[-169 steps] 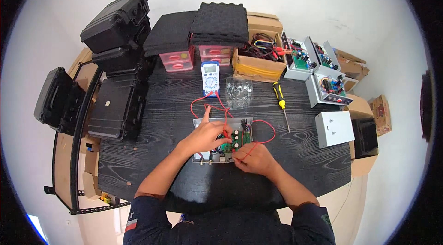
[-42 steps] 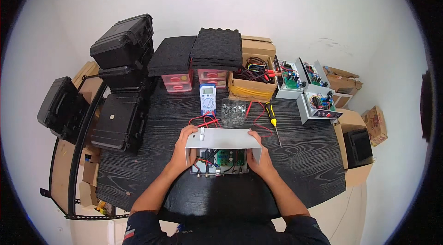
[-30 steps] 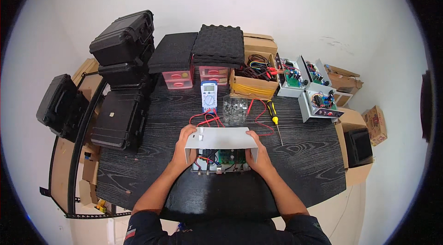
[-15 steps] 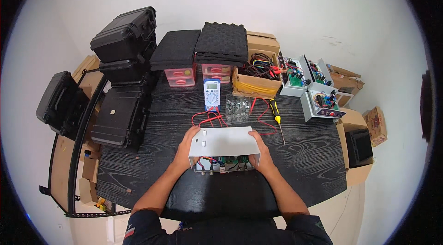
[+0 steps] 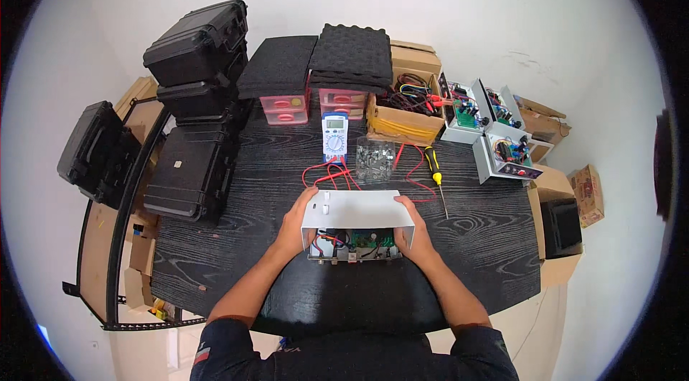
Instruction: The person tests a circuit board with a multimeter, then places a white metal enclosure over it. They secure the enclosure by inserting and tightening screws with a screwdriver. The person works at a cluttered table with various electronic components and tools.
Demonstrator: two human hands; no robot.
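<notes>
A white metal enclosure cover point(image 5: 359, 210) sits between my two hands, over an open chassis with a green circuit board point(image 5: 373, 239) and coloured wires. My left hand point(image 5: 293, 229) grips the cover's left side, and my right hand point(image 5: 418, 236) grips the right side. Through the open near side the wiring shows, along with connectors on the chassis's front edge point(image 5: 352, 259). Whether my fingertips also touch the chassis is hidden. Beyond the cover lie a blue-and-white multimeter point(image 5: 334, 138) with red leads and a clear compartment box point(image 5: 375, 161) of small parts.
A yellow-and-black screwdriver point(image 5: 435, 169) lies right of the box. Behind stand a cardboard box point(image 5: 402, 122) of cables and pink drawer units point(image 5: 286, 109) under black foam. Open electronic units point(image 5: 506, 158) occupy the right rear; black hard cases point(image 5: 190, 173) are stacked at the left.
The cover's near edge tilts up a little, and more of the board and wiring shows beneath it. Both hands keep their hold. The whole view has shifted slightly.
</notes>
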